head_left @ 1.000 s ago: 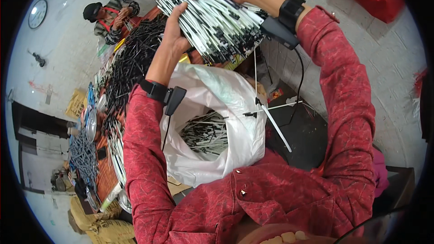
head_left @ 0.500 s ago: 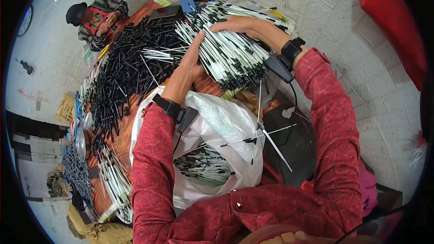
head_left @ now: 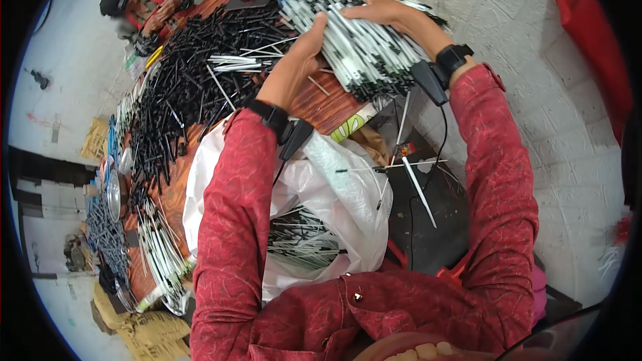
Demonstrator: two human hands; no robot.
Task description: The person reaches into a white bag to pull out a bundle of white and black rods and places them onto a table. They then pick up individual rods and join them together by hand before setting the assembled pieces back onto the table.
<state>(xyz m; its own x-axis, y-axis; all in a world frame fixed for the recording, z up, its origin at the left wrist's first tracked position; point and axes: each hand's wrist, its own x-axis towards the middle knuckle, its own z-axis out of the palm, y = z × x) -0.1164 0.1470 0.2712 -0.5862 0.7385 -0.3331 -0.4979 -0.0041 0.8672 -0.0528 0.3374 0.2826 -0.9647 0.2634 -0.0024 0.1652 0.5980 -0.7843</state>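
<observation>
A thick bundle of thin white rods with black ends [head_left: 364,43] is clasped between my two hands at the far side of the table. My left hand [head_left: 301,60] presses on its left side, thumb up along the rods. Over the top right of the bundle curves my right hand [head_left: 384,17]; its fingers are partly hidden behind the rods. Just left of my left hand, a few loose white rods [head_left: 234,63] lie on a broad pile of black rod-shaped parts [head_left: 194,87]. Below my forearms, an opened white sack [head_left: 361,194] has more white rods [head_left: 304,237] inside.
A dark surface [head_left: 428,220] with a few stray rods lies right of the sack. More white rods [head_left: 157,241] and grey-blue parts [head_left: 107,241] are at the left edge of the wooden table [head_left: 328,103]. A person [head_left: 150,17] works at the far left. A white wall [head_left: 495,40] stands at right.
My hands and the bundle have shifted a little away and to the right. More of the bare wooden tabletop shows beside my left hand.
</observation>
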